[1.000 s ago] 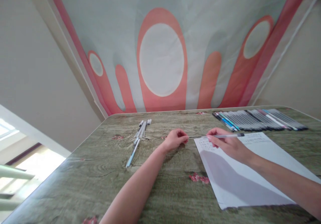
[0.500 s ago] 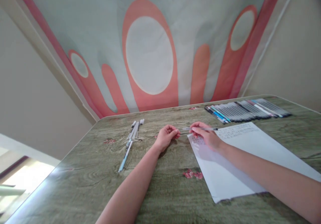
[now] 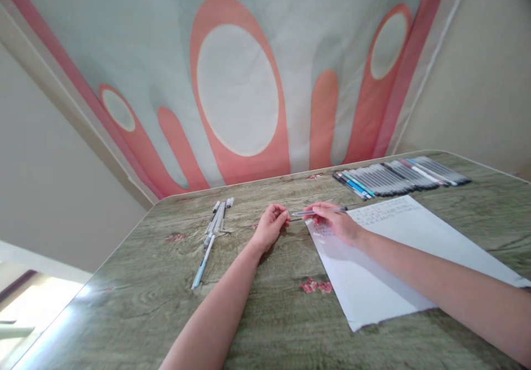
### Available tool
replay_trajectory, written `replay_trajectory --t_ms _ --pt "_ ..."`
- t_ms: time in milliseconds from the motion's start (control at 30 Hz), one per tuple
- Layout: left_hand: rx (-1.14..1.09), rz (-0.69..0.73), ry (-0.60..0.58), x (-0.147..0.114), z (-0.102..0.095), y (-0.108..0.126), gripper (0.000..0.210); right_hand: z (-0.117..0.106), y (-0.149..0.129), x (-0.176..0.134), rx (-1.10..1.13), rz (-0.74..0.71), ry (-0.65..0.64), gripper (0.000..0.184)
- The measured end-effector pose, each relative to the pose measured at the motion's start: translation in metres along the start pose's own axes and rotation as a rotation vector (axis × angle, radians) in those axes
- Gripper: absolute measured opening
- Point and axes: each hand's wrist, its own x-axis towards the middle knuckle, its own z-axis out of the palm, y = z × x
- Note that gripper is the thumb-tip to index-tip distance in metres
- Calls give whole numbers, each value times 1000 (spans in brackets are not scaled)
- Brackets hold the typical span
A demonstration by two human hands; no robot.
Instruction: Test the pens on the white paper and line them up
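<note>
Supporting surface: grey-green wood-grain tabletop point(image 3: 136, 309), corners rounded, edge pale, pink flower prints point(image 3: 316, 286) scattered on it. Bearings below are from the hands.
Backdrop: pale grey-green panel with coral loops and white ovals point(image 3: 298, 137) at 12 o'clock; plain beige wall point(image 3: 477, 82) at 2.
Opening: brightly lit gap point(image 3: 37, 303) toward 8 o'clock.
Pen: slim clear-barrelled pen with a dark end point(image 3: 340, 209), nearly level, dark end toward 3 o'clock, other end toward the left hand.
Right hand point(image 3: 332, 222): fingers clamped on that pen, above the paper's near-left corner region.
Left hand point(image 3: 271, 227): fingers curled, thumb tucked in; cannot tell whether anything is gripped.
Paper: white rectangular sheet point(image 3: 394, 265) at 4 o'clock, handwritten rows along its far edge.
Pen row: mostly clear, dark-ended pens point(image 3: 398, 177) side by side at 2.
Loose pens: overlapping white-and-grey pens point(image 3: 215, 220) at 9.
</note>
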Motion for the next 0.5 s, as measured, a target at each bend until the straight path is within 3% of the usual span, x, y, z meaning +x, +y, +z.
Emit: replay_trajectory --t_ms 500 --pt "60 4 -14 -1 2 2 28 2 -3 -1 -41 -5 -9 29"
